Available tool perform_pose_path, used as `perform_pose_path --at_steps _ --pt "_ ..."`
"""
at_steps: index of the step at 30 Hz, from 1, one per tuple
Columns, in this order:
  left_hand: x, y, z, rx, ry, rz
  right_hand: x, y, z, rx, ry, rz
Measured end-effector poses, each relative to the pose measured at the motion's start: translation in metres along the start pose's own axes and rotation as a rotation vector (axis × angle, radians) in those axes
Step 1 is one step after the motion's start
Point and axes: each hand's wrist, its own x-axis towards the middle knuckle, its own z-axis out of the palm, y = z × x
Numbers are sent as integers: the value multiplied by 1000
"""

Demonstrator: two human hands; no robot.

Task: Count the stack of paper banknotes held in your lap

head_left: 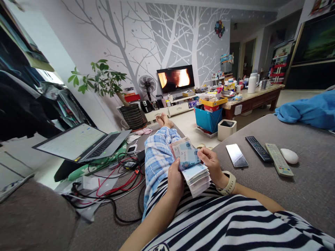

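Note:
A thick stack of banknotes [195, 174] lies over my lap, with blue and pinkish notes showing. My left hand [175, 179] is closed round the stack's left side, thumb on top. At the upper right, my right hand [210, 162] pinches the edge of a blue banknote [188, 157] that lies across the others. Several more notes fan out beyond it over my blue checked trousers [157, 150]. A pale watch [228, 183] is on my right wrist. The lower fingers of both hands are partly hidden behind the notes.
On the sofa to my right lie a phone [237, 155], a black remote [258, 149], a beige remote [279, 159] and a white mouse [289, 156]. To my left stand an open laptop [104, 148] and tangled cables [115, 188]. A cluttered table [253, 93] is farther off.

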Motion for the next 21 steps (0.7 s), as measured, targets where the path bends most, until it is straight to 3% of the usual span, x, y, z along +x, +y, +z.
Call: perform_pose_path --at_steps 7,14,21 --pt "0 -2 -10 247 -57 171 -1 -1 0 -8 8 -3" --pt "6 -15 -8 -95 -71 -19 -2 0 0 33 -23 -15" --pt "1 -10 -5 -108 -57 -46 -3 2 0 27 -15 -1"
